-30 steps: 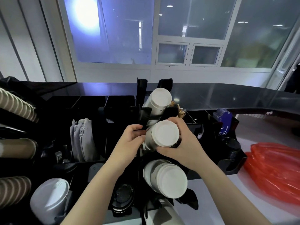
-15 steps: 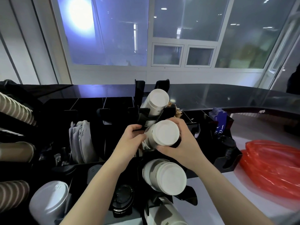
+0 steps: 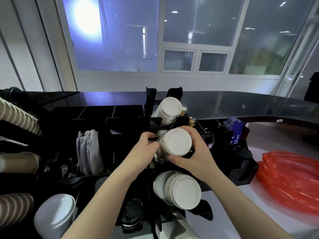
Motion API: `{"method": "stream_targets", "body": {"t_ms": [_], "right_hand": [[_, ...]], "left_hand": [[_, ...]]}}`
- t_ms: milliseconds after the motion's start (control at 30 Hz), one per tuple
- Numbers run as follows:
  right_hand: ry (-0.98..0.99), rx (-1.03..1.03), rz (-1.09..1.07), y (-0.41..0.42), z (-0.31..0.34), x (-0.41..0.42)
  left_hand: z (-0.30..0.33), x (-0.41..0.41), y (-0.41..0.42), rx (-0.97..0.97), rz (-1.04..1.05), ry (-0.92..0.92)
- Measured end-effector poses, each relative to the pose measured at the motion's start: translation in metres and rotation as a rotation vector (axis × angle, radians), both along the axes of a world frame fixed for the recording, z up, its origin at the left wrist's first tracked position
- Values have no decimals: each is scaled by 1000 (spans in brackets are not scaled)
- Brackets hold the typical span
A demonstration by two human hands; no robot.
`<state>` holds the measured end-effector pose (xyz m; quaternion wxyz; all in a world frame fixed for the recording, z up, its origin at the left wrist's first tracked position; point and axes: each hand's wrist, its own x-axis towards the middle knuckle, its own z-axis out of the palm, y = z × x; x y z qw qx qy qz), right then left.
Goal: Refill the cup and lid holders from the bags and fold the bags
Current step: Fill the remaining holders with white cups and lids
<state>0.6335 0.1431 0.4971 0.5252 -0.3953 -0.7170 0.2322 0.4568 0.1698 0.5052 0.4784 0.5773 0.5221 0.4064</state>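
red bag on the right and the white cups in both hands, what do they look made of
Red bag: thin glossy plastic film, judging by its shiny creases and translucency. White cup stack, gripped by the left hand and right hand: probably matte paper; flat, dull bases.

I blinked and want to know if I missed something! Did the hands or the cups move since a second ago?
Almost nothing changed. Both hands stay on the middle stack of white cups in the black holder: the left hand at its side, the right hand curled around its end. No hand let go or took anything new. The upper stack, the lower stack and the red bag stayed put.
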Motion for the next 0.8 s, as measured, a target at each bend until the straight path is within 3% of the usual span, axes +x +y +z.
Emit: {"method": "stream_targets", "body": {"t_ms": [133, 233, 300, 567, 800], "right_hand": [[11, -336, 94, 2, 6, 8], [343, -649, 15, 9, 8, 10], [440, -761, -96, 13, 9, 8], [348, -850, -328, 39, 15, 4], [213, -916, -299, 41, 29, 6]], "left_hand": [[-1, -3, 1, -45, -9, -65], [-5, -8, 2, -60, -34, -122], [-6, -10, 3, -62, -51, -138], [-10, -17, 15, -152, -161, -92], [-10, -18, 23, -161, -132, -25]]}}
